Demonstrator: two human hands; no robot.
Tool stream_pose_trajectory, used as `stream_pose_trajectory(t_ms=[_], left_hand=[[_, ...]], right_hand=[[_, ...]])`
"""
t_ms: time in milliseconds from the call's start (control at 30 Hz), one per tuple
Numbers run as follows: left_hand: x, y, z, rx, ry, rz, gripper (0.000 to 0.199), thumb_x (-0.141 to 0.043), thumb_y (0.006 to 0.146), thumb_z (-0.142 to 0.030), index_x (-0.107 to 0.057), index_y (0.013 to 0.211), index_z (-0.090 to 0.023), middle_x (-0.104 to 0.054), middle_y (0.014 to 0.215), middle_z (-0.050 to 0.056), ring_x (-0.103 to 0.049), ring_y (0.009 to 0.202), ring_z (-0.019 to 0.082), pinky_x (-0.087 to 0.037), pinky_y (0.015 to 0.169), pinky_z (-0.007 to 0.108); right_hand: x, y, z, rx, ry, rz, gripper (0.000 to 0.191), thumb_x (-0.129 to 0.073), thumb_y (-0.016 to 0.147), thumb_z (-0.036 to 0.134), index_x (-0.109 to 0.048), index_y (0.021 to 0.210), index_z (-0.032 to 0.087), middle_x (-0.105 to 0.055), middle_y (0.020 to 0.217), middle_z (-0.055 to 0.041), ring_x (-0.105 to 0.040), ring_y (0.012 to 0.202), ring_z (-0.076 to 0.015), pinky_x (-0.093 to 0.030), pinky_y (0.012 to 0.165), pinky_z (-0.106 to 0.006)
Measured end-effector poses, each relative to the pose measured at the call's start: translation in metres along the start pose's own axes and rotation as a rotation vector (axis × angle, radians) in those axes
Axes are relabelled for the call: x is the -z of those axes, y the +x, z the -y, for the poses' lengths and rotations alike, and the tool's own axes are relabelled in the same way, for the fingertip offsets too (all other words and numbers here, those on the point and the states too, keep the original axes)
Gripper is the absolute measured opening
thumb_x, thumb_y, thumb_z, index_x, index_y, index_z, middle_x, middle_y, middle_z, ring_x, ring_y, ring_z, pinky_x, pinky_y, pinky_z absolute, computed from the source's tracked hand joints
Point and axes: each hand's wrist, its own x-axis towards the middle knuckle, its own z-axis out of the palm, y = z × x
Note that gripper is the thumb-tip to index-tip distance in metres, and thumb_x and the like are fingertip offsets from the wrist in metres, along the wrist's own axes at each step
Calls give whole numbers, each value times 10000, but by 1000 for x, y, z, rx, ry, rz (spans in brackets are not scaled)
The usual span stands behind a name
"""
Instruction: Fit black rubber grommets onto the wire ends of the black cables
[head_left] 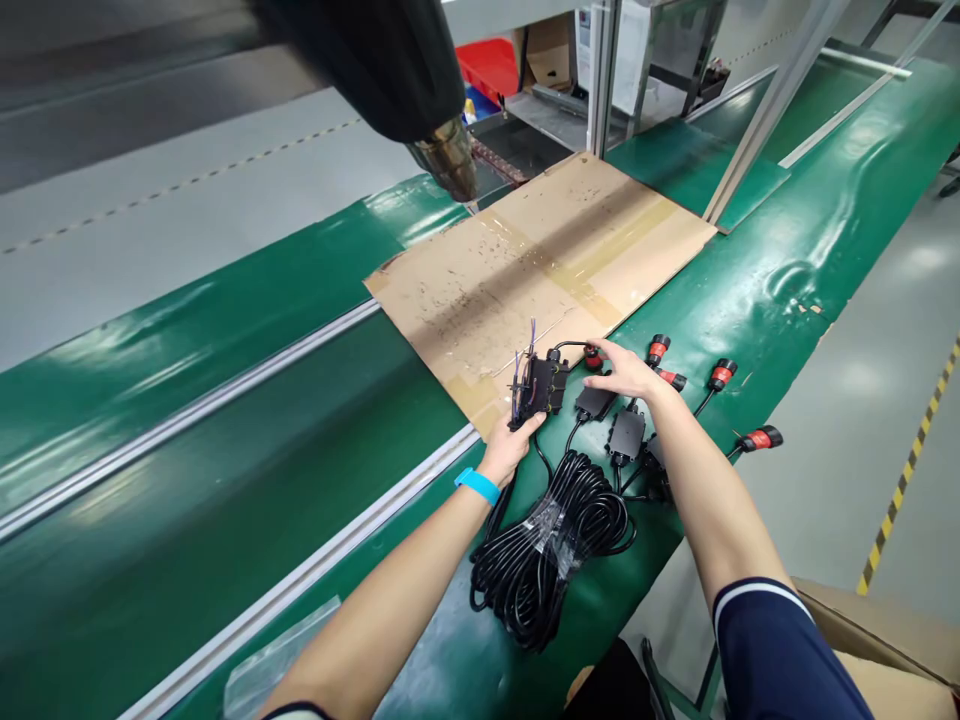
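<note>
A black junction box with thin purple wires sticking out of its open side is held at its near end by my left hand, which wears a blue wristband. My right hand has thumb and index finger spread, its fingertips beside a red-and-black connector cabled to that box. Below the right hand lies a second black box, and nearer me a third black box. A thick coil of black cable, bound with clear film, rests on the green bench surface between my forearms.
Overhead hangs a power screwdriver, close to my view. A stained cardboard sheet covers the bench beyond my hands. Several red-and-black connectors lie to the right. A metal post rises behind; a cardboard box stands at lower right.
</note>
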Motion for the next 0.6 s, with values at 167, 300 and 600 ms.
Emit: stream_pose_trajectory(t_ms=[167, 300, 600], left_hand=[[-1, -4, -3, -38, 21, 51, 578, -638, 888, -584, -679, 1274, -156, -714, 1298, 145, -667, 1209, 289, -476, 1101, 437], [1, -4, -3, -50, 164, 55, 481, -671, 880, -496, -671, 1243, -180, -713, 1299, 117, -630, 1261, 291, -441, 1132, 437], [-25, 9, 20, 51, 486, 205, 522, -742, 804, -342, -554, 1249, -145, -697, 1256, 202, -659, 1200, 366, -484, 1066, 505]], right_hand=[[-6, 25, 7, -72, -135, -41, 411, -311, 1079, 380, -653, 1036, 156, -701, 898, -60, -616, 815, -163, -442, 767, -261], [40, 24, -12, -73, -316, -134, 436, -257, 1081, 399, -608, 1103, 141, -666, 925, -108, -565, 906, -227, -387, 895, -346], [52, -9, -60, -33, -535, -48, 324, -473, 846, 131, -694, 1080, 167, -645, 1041, -127, -522, 1083, -279, -285, 1120, -472]])
